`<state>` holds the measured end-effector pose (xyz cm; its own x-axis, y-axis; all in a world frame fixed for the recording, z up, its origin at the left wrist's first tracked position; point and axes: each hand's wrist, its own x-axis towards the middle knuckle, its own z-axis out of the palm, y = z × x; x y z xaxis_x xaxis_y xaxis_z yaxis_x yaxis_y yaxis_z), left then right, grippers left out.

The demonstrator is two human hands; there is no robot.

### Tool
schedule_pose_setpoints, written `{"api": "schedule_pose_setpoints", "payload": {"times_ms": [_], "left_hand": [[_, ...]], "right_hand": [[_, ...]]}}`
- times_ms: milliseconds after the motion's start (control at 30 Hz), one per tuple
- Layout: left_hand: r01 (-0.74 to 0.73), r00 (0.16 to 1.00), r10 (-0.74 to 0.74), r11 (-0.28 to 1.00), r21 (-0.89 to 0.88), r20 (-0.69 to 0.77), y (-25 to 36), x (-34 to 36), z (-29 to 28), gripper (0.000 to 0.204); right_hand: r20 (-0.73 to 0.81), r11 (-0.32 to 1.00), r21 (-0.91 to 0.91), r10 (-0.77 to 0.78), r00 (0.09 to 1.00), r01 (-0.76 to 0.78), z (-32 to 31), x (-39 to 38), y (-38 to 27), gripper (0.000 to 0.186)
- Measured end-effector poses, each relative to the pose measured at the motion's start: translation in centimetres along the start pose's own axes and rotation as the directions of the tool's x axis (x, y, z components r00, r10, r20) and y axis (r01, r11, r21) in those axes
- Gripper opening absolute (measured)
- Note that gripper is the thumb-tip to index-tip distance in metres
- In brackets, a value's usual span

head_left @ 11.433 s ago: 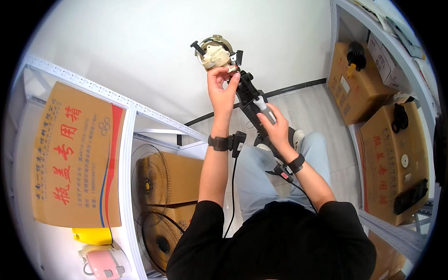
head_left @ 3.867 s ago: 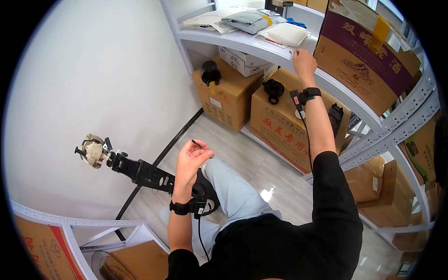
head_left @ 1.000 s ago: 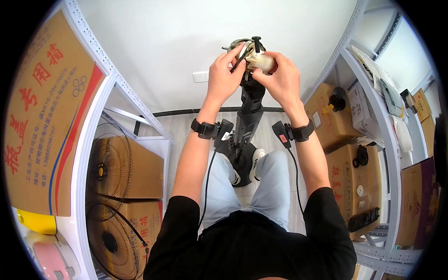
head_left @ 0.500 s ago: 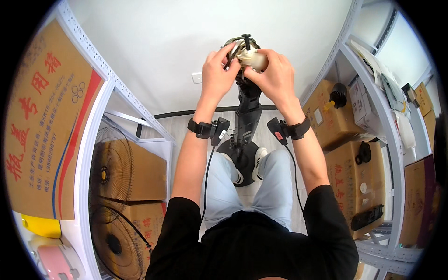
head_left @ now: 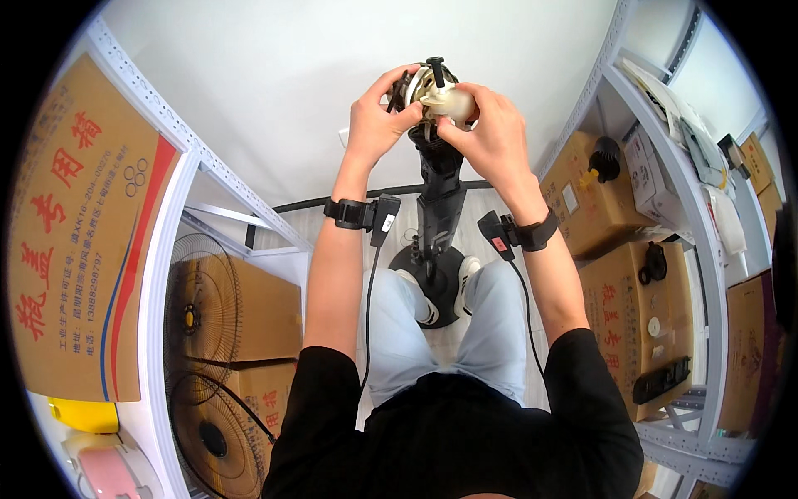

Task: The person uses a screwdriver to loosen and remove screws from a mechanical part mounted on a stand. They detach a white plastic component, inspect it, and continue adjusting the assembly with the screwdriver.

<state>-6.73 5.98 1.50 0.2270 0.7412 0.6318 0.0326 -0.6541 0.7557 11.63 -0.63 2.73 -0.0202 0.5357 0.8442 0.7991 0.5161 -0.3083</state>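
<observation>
A floor-standing fan's bare motor head rises in front of me on a black stand (head_left: 439, 195) with a round base (head_left: 449, 306). My left hand (head_left: 378, 121) is curled round the left side of the head, its fingers behind a dark and pale rim and its thumb pressed near the middle. My right hand (head_left: 490, 133) grips the cream housing (head_left: 453, 103) of the fan motor from the right, with thumb below and fingers over it. A black knob on a post (head_left: 436, 71) sticks up from the head. Fingertips of the left hand are partly hidden.
Two wire fan guards (head_left: 204, 312) lean against cardboard boxes (head_left: 266, 312) on the left. Grey metal shelving (head_left: 713, 274) stands on the right. Boxes there carry a black cup-shaped part (head_left: 605, 158), a black ring-like part (head_left: 654, 262) and a long black cover (head_left: 662, 380).
My left hand has shifted a little left, with its thumb extended toward the motor, and more of the pale rim shows. The right hand keeps its hold. The view has moved slightly.
</observation>
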Motion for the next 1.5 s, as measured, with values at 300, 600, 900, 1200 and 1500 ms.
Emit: {"api": "schedule_pose_setpoints", "payload": {"times_ms": [300, 600, 900, 1200, 1500], "left_hand": [[0.04, 0.998, -0.033, 0.989, -0.145, 0.045, -0.1, 0.1, -0.5, 0.051], [0.088, 0.996, -0.086, 0.99, -0.108, 0.028, 1.0, -0.3, -0.4, 0.054], [0.086, 0.996, -0.084, 0.988, -0.127, 0.023, 0.7, -0.3, -0.2, 0.055], [0.143, 0.99, -0.141, 0.979, -0.142, 0.025, 0.8, -0.4, -0.1, 0.058], [0.137, 0.99, -0.133, 0.98, -0.147, 0.037, 1.1, -0.5, -0.2, 0.06]], "right_hand": [[0.1, 0.984, 0.159, 0.068, 0.993, -0.083, -0.8, -0.4, 0.2, 0.051], [0.075, 0.97, 0.22, 0.089, 0.993, -0.104, 0.3, -0.8, 0.3, 0.058], [0.178, 0.958, 0.254, 0.09, 0.98, -0.134, -0.2, -0.2, 1.3, 0.063], [0.388, 0.984, 0.155, -0.144, 0.911, 0.089, -2.2, 8.3, -0.4, 0.03], [0.562, 0.905, 0.42, -0.198, 0.803, -0.071, -1.8, 9.8, 1.6, 0.027]]}}
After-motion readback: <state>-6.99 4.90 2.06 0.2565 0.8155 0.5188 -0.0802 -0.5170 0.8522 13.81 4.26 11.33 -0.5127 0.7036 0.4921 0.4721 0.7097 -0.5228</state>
